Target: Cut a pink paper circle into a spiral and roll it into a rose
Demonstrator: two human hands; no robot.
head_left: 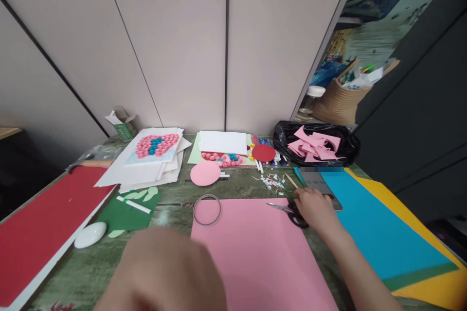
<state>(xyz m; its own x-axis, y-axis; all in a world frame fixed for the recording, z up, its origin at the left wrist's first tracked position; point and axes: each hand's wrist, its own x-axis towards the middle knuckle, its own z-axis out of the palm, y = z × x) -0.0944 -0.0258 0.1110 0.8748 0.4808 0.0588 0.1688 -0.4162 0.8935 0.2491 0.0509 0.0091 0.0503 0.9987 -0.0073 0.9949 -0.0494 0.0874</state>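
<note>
My right hand (315, 210) is at the right of the table, its fingers closed at the lower end of a wooden pencil (291, 180). Just left of that hand, scissors (290, 210) with black handles lie partly on a big pink paper sheet (255, 248). A grey phone (314, 180) is partly hidden behind the hand. Close to the camera, my left hand (168, 267) looms large and blurred over the sheet's left side; its fingers are hidden. On the sheet's top left corner rests a thin metal ring (206, 210), and a pink paper circle (205, 173) is beyond it.
Blue card (372, 223) and yellow card (434, 286) lie at right, red card (54, 223) at left. A black bag (352, 143) contains pink paper scraps. Paper clippings (272, 181), a red circle (263, 153), a white oval object (90, 234) and green paper (127, 214) are around.
</note>
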